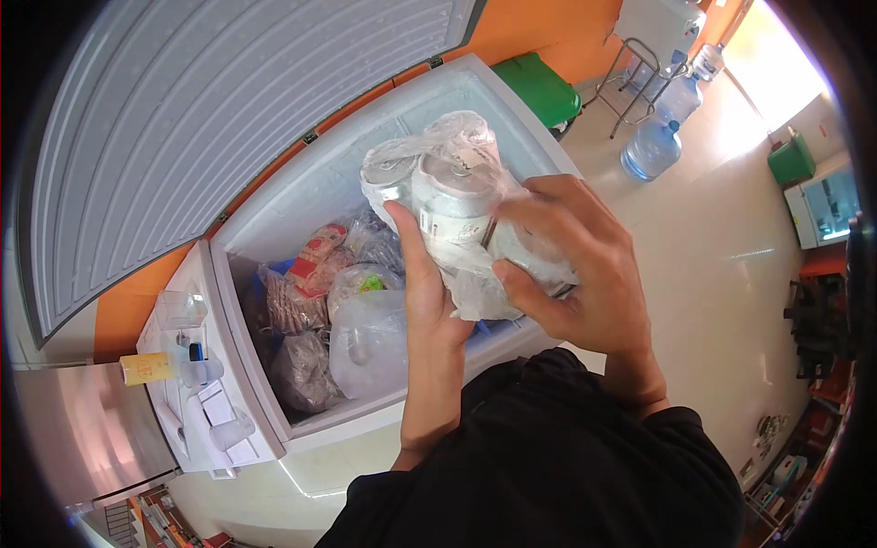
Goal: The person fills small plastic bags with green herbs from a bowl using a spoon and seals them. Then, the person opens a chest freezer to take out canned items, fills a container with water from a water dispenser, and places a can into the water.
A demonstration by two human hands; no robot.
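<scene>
“So, what's inside the clear plastic bag [470,297]?”

“Silver cans [454,187], at least two, with their tops turned up under crumpled film. The one at the front has dark print on its side.”

“Where is it?”

“Around the middle of the frame, raised in front of the right part of the chest freezer [338,422], whose ribbed lid [247,119] stands up across the upper left.”

“And the hands?”

“The left hand [434,292] cups the bag from below and the left, thumb upright along its side. The right hand [589,265] is bent around the right side, thumb towards the lower front. Its fingers are blurred, so I can't tell whether they pinch the film.”

“What does the freezer hold?”

“Bagged goods, left of centre: a red-and-white packet [320,256] at the back, a bag with a green patch [370,284] beside it, and a large frosted bag [370,342] nearest the left wrist. I can't make out what the frosted one contains.”

“Other containers?”

“At the lower left, a white tabletop [245,388] carries a yellow-labelled container [146,368] and a clear tumbler [233,432]. At the upper right, a bluish water jug [650,153] stands on the floor [703,265].”
</scene>
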